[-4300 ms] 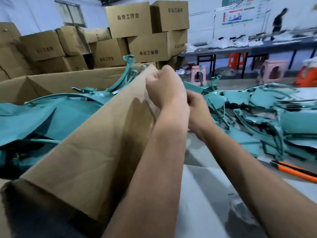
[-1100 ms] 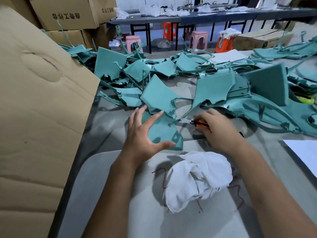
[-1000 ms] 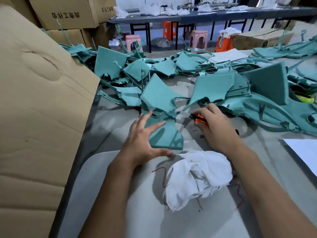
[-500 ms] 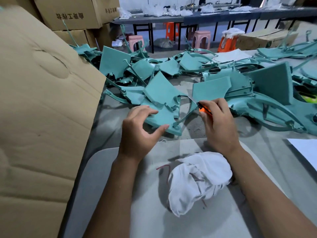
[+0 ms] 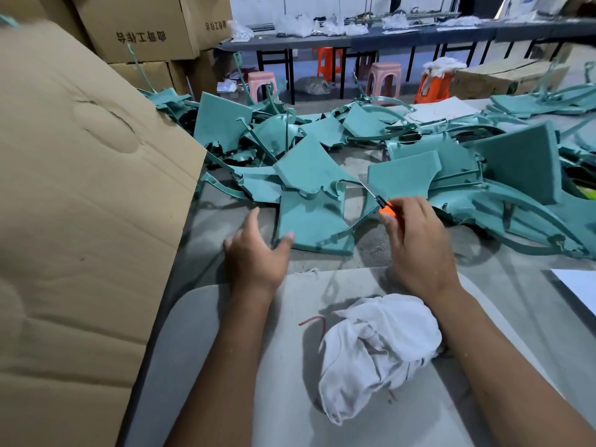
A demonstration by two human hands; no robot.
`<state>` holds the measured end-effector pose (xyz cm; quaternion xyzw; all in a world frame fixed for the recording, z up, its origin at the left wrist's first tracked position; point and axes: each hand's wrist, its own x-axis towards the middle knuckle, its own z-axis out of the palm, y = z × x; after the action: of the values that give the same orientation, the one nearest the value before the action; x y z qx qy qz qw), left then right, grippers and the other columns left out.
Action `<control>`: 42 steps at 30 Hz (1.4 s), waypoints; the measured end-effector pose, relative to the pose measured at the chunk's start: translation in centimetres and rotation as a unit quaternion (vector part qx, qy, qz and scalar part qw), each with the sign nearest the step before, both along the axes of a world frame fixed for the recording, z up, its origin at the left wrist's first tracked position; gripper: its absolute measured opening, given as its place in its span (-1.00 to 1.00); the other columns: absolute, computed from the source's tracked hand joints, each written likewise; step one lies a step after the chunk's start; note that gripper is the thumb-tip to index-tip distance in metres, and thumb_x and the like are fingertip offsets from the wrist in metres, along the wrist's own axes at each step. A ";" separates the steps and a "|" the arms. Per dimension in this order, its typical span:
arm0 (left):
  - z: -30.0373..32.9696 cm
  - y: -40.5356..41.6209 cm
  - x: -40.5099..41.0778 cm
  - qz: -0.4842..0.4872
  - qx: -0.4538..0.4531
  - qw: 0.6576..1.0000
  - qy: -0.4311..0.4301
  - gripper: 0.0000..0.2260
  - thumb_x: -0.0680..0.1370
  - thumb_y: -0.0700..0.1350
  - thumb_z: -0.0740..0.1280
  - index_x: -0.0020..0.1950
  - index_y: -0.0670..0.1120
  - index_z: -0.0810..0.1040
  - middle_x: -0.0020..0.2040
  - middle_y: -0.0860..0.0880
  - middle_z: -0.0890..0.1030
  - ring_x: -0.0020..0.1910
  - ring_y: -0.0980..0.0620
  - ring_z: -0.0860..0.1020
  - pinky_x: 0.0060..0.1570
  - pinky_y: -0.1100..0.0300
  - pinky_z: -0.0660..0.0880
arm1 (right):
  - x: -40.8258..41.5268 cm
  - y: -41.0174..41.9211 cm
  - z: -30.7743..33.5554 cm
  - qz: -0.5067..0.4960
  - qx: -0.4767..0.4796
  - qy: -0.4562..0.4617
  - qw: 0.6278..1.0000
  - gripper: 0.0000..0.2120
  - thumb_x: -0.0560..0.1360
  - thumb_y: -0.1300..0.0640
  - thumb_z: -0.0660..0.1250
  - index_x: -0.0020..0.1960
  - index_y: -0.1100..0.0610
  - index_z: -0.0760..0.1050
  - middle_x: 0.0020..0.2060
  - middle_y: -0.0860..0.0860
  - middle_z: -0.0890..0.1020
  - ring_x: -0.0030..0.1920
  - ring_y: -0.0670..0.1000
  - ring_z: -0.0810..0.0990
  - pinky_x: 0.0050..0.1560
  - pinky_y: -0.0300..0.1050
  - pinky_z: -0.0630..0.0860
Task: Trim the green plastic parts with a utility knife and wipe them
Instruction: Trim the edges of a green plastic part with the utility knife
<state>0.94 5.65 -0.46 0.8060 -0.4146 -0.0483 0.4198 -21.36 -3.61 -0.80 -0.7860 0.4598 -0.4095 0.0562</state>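
Observation:
A flat green plastic part [image 5: 311, 221] lies at the near edge of a big pile of green parts [image 5: 419, 169] on the grey table [image 5: 403, 253]. My left hand [image 5: 258, 253] rests at the part's near left corner, thumb pressed on its edge and fingers spread beside it. My right hand [image 5: 416, 243] is closed around an orange utility knife [image 5: 385, 208], whose blade points up and left towards the part's thin curved rim. A crumpled white cloth [image 5: 374, 353] lies on the pale mat [image 5: 225, 366] near me.
A large tilted cardboard box flap [image 5: 80, 204] walls off the left side. Stacked cartons [image 5: 145, 30] stand behind it. White paper [image 5: 577, 285] lies at the right edge. Stools and long tables [image 5: 387, 37] stand in the background.
I have turned from the cardboard box to the table. My left hand loosened from gripping the part to resting at its corner; my right hand raised the knife to the part's rim.

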 end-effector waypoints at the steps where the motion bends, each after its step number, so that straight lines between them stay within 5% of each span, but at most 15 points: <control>1: -0.1 -0.1 -0.2 -0.001 0.043 0.999 -0.002 -0.29 0.48 0.10 0.50 0.56 0.01 0.31 0.30 -0.02 0.59 0.31 -0.14 0.45 0.24 -0.07 0.46 | 0.0 0.0 0.0 0.001 0.003 0.003 1.000 -0.63 0.72 -0.07 0.17 0.24 0.22 0.51 0.09 0.12 0.59 -0.01 0.18 0.56 -0.10 0.06 0.47; 6: 0.0 -1.3 -0.8 -0.002 -0.016 0.990 0.143 -0.45 0.45 -0.27 0.42 0.43 -0.02 0.43 -0.02 0.07 0.64 0.10 -0.05 0.60 0.15 0.02 0.55 | 0.3 0.2 -0.1 0.050 0.025 0.023 0.998 -0.64 0.69 -0.10 0.16 0.24 0.16 0.50 0.08 0.06 0.64 0.05 0.14 0.59 -0.04 0.08 0.51; 9: 0.7 -2.3 -1.3 -0.006 -0.147 0.913 0.382 -0.58 0.52 -0.27 0.42 0.36 -0.12 0.47 -0.04 0.00 0.64 -0.14 0.03 0.61 -0.10 0.16 0.56 | 0.5 0.2 -0.2 0.063 0.026 0.024 0.997 -0.63 0.69 -0.13 0.16 0.24 0.14 0.50 0.07 0.02 0.63 0.03 0.09 0.58 -0.07 -0.01 0.44; 11: 0.6 -2.6 -1.7 -0.022 -0.161 0.874 0.457 -0.71 0.53 -0.19 0.49 0.19 -0.13 0.51 -0.07 -0.08 0.65 -0.30 0.05 0.60 -0.31 0.19 0.55 | 0.6 0.3 -0.2 0.065 0.021 0.019 0.997 -0.67 0.70 -0.10 0.18 0.24 0.14 0.50 0.07 0.01 0.62 0.03 0.07 0.57 -0.08 -0.07 0.38; 15: 0.0 -2.4 -2.5 -0.015 -0.102 0.920 0.378 -0.87 0.47 -0.24 0.46 -0.19 -0.14 0.52 -0.33 -0.08 0.59 -0.55 0.05 0.46 -0.54 0.29 0.35 | 0.8 0.4 -0.3 0.075 0.025 0.026 0.997 -0.67 0.69 -0.07 0.21 0.28 0.15 0.49 0.13 0.04 0.63 0.07 0.09 0.58 -0.05 -0.08 0.40; 18: 0.8 -1.9 -2.1 0.033 -0.276 0.898 0.340 -0.95 0.42 -0.26 0.32 -0.20 -0.17 0.47 -0.31 -0.06 0.56 -0.36 0.00 0.44 -0.40 0.14 0.39 | 0.8 0.4 -0.2 0.070 0.038 0.027 0.996 -0.64 0.68 -0.08 0.20 0.31 0.14 0.50 0.15 0.04 0.62 0.09 0.08 0.58 0.00 -0.06 0.43; 21: 1.7 -0.4 -1.6 0.063 -0.403 0.909 0.090 -0.89 0.46 -0.28 0.31 -0.17 -0.14 0.40 -0.29 0.03 0.51 -0.33 0.09 0.43 -0.34 0.17 0.39 | 0.7 0.8 0.1 0.068 0.035 -0.014 0.997 -0.64 0.70 -0.08 0.18 0.31 0.15 0.49 0.11 -0.02 0.60 0.08 0.06 0.56 0.00 -0.06 0.43; 24: 2.1 0.3 -1.3 0.082 -0.392 0.898 -0.181 -0.83 0.45 -0.35 0.31 -0.21 -0.17 0.35 -0.30 -0.05 0.40 -0.31 -0.04 0.32 -0.33 0.11 0.26 | 0.6 1.5 0.9 0.114 0.042 -0.110 0.986 -0.64 0.69 -0.12 0.19 0.27 0.13 0.50 -0.06 -0.10 0.57 -0.07 -0.01 0.54 -0.06 0.01 0.49; 26: 2.2 0.3 -1.8 0.010 -0.352 0.903 -0.246 -0.79 0.36 -0.42 0.28 -0.28 -0.16 0.31 -0.30 -0.10 0.34 -0.26 -0.10 0.28 -0.27 0.03 0.19 | 0.5 2.0 1.4 0.143 0.072 -0.193 0.968 -0.61 0.61 -0.25 0.27 0.22 0.04 0.49 -0.22 -0.08 0.50 -0.21 0.00 0.49 -0.16 -0.01 0.49; 30: 1.5 -0.2 -3.4 -0.156 -0.214 0.934 -0.239 -0.72 0.33 -0.40 0.30 -0.27 -0.07 0.28 -0.26 0.02 0.31 -0.18 -0.05 0.29 -0.24 0.09 0.22 | 0.6 2.2 1.8 0.146 0.130 -0.303 0.933 -0.51 0.49 -0.31 0.44 0.27 -0.05 0.47 -0.30 -0.19 0.52 -0.32 -0.16 0.46 -0.28 -0.28 0.45; 32: 0.4 -0.8 -3.2 -0.203 -0.140 0.939 -0.239 -0.75 0.42 -0.13 0.43 -0.24 -0.05 0.34 -0.22 0.07 0.37 -0.12 -0.03 0.33 -0.17 0.08 0.32 | 0.7 2.0 1.5 0.121 0.107 -0.241 0.957 -0.48 0.50 -0.24 0.47 0.33 0.01 0.46 -0.31 -0.12 0.57 -0.34 -0.10 0.50 -0.29 -0.24 0.46; 34: -0.4 -0.9 -2.8 -0.239 -0.086 0.948 -0.191 -0.63 0.50 0.31 0.35 -0.20 0.01 0.50 -0.14 0.10 0.46 -0.01 0.00 0.39 0.00 0.06 0.39 | 0.7 1.8 1.2 0.098 0.061 -0.153 0.981 -0.50 0.48 -0.24 0.44 0.26 0.08 0.53 -0.29 -0.03 0.62 -0.30 -0.03 0.56 -0.23 -0.10 0.52; 36: -0.4 -0.8 -2.5 -0.216 -0.079 0.966 -0.115 -0.54 0.55 0.38 0.19 -0.10 0.04 0.63 -0.03 0.08 0.51 0.07 0.00 0.41 0.12 -0.02 0.41 | 0.7 1.8 1.0 0.088 0.046 -0.113 0.989 -0.54 0.49 -0.28 0.41 0.14 0.08 0.59 -0.22 -0.08 0.65 -0.23 -0.04 0.60 -0.15 -0.01 0.57; 38: -0.5 -0.8 -1.9 -0.103 -0.076 0.987 -0.097 -0.63 0.56 0.27 0.27 0.12 0.04 0.64 0.11 -0.03 0.54 0.16 -0.10 0.42 0.21 -0.04 0.39 | 0.7 1.6 1.0 0.083 0.046 -0.098 0.991 -0.58 0.53 -0.31 0.40 0.09 0.05 0.58 -0.22 -0.17 0.61 -0.21 -0.14 0.57 -0.17 -0.16 0.50; 42: -0.5 -0.7 -0.2 -0.019 0.122 0.988 -0.091 -0.23 0.48 0.40 0.30 0.56 0.03 0.27 0.44 -0.12 0.44 0.39 -0.18 0.30 0.38 -0.08 0.24 | 0.5 1.2 0.9 0.065 0.041 -0.083 0.994 -0.69 0.58 -0.16 0.42 0.13 0.06 0.55 -0.16 -0.16 0.56 -0.17 -0.13 0.50 -0.13 -0.41 0.34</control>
<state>0.78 4.98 -1.00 0.8442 -0.4573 -0.0333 0.2777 -20.85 -2.40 0.11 -0.7746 0.4180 -0.4495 0.1521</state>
